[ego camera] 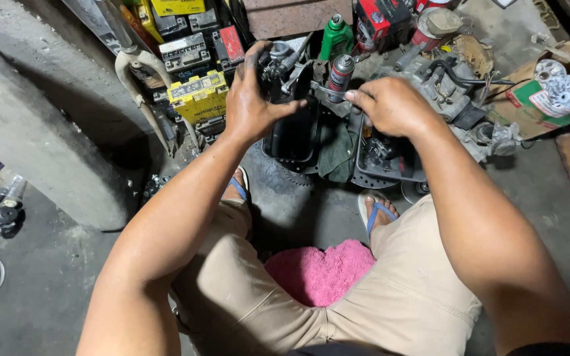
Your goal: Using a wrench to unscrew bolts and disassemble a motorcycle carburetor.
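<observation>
Head view, looking straight down over the knees. Left hand (252,99) wrapped tight round a dark metal carburetor-like part (277,62), fingers clamped on it, up around 12 o'clock. Right hand (390,105) just to the 3 o'clock side of it, fingers pinched together on a small metal tool (324,89) poking into that part. Black tray (295,142) sitting on the floor right underneath. Spray can (340,72) and green bottle (335,36) further out at 12. Yellow batteries (199,95) at 10 o'clock. Pink towel (318,273) down at 6.
</observation>
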